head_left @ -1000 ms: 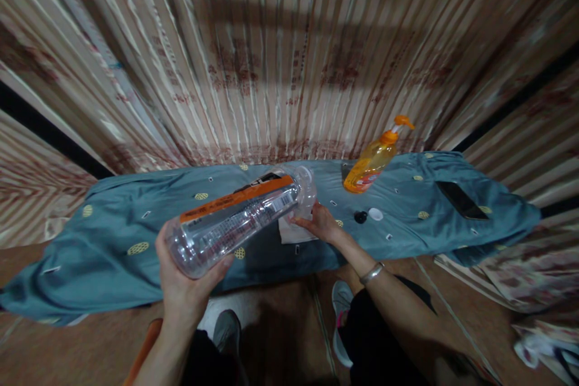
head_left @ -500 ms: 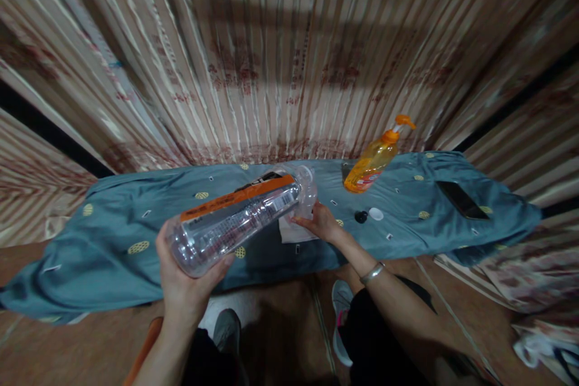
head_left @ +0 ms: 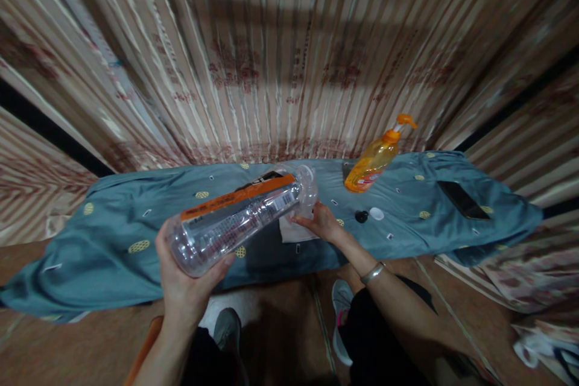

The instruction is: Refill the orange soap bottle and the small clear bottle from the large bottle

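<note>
My left hand [head_left: 187, 280] is wrapped round the base of a big clear plastic bottle [head_left: 239, 217] with an orange label. The bottle is tilted, base toward me, its neck end pointing to the back right. At that end my right hand [head_left: 322, 223] grips a small clear container [head_left: 309, 193]; the big bottle's mouth overlaps it, and whether they touch I cannot tell. Beneath the right fingers lies a folded white cloth or tissue [head_left: 294, 231]. To the right are a small black cap-like piece [head_left: 361, 216] and a white disc [head_left: 376, 213]. No liquid stream is visible.
A yellow-orange pump bottle [head_left: 368, 164] stands at the back right of the teal cloth-covered table [head_left: 149, 199]. Farther right lies a dark phone [head_left: 462, 199]. Striped curtains [head_left: 271, 84] hang behind, with dark poles at both sides.
Hardly anything differs. Both hands hold the big bottle and the small container in the same pose; the view has shifted very slightly.
</note>
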The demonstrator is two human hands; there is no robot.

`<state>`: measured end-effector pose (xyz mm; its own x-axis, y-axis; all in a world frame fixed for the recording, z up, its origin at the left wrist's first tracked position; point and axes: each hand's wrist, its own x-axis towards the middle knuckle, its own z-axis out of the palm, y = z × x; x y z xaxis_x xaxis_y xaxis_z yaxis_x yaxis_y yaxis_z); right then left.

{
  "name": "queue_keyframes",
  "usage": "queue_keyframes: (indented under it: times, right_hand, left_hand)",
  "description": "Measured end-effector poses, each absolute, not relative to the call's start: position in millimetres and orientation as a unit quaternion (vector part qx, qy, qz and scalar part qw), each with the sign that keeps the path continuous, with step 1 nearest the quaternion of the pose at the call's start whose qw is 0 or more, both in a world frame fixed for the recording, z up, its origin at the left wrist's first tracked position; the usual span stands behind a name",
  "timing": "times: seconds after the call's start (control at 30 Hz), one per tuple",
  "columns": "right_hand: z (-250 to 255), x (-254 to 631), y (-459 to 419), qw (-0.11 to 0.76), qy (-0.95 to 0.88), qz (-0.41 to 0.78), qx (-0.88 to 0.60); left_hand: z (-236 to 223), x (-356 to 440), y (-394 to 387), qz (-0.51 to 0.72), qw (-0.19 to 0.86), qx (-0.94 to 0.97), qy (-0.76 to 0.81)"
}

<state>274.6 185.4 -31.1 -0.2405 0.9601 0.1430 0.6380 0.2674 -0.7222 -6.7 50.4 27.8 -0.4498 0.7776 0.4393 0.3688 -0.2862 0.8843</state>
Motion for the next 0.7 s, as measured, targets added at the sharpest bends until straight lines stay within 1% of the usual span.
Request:
queue_keyframes:
  times: [0.53, 0.7]
  right_hand:
    - [-33.7, 275.7, 186.7, 0.289, -0.741, 0.277, -0.538]
    - [-32.8, 275.4, 185.9, 0.296, -0.741, 0.274, -0.537]
  left_hand:
    - [29.5, -9.1, 51.9, 0.609, 0.108, 0.521, 0.588]
    - [30.1, -8.1, 50.9, 0.615, 0.127, 0.507, 0.590]
